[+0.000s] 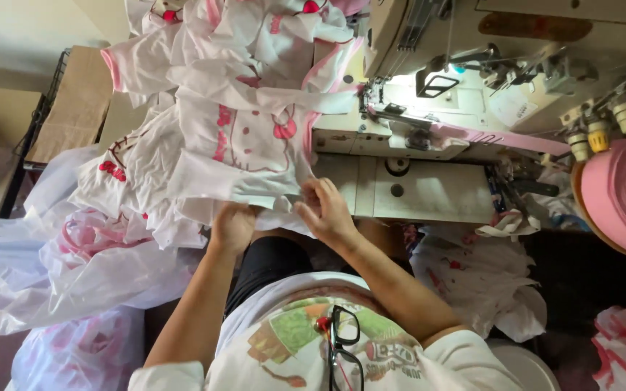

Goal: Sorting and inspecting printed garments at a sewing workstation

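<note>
Nearest the camera: black-framed glasses (343,346) hang at the collar of a printed shirt.
Left hand (232,226): fingers curled shut on the near hem of the white garment (244,148), knuckles up.
Right hand (325,210): pinching the same hem just beside the machine bed, fingers bent over the cloth.
Garment position: spread from the hands back over a pile of like pieces, its pink-trimmed edge near the presser foot.
Step, as judged: lining up the hem before feeding it.
Next move calls for: keeping the edge flat and straight toward the needle.
Behind: sewing machine (429,137); pink tape roll (624,195) at right.
Left side: plastic bags (52,268) of cloth.
</note>
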